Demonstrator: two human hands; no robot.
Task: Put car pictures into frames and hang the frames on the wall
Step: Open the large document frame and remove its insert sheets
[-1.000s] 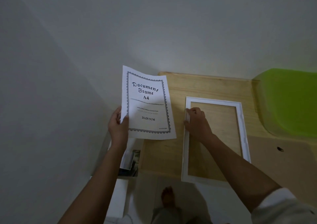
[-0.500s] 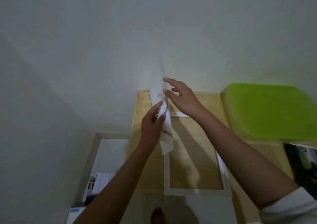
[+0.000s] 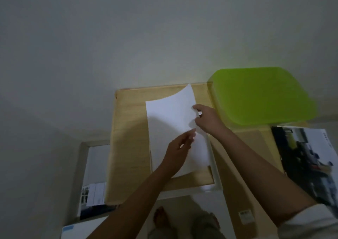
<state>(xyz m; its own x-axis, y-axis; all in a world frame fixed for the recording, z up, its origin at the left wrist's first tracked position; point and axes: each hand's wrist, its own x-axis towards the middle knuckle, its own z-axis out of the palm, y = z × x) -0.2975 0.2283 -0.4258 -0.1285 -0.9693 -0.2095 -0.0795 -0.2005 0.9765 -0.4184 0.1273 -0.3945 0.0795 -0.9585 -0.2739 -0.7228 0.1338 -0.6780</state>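
Note:
A white paper sheet (image 3: 170,118), blank side up, lies over the white picture frame (image 3: 216,182) on the wooden table (image 3: 128,147). Its top right corner curls upward. My left hand (image 3: 180,151) pinches the sheet near its right side, with the forearm across the sheet's lower part. My right hand (image 3: 206,119) grips the sheet's right edge higher up. Only the frame's right rail and bottom right corner show. A car picture (image 3: 311,158) lies at the table's right end, dark and blurred.
A lime green plastic lid or tray (image 3: 261,96) rests at the table's back right against the white wall. To the left, below table level, a shelf holds boxes and papers (image 3: 93,194). My feet (image 3: 161,218) show on the floor below.
The sheet was held up printed side toward me, then turned edge-on, and now lies blank side up over the frame. My right hand left the frame and took the sheet's edge.

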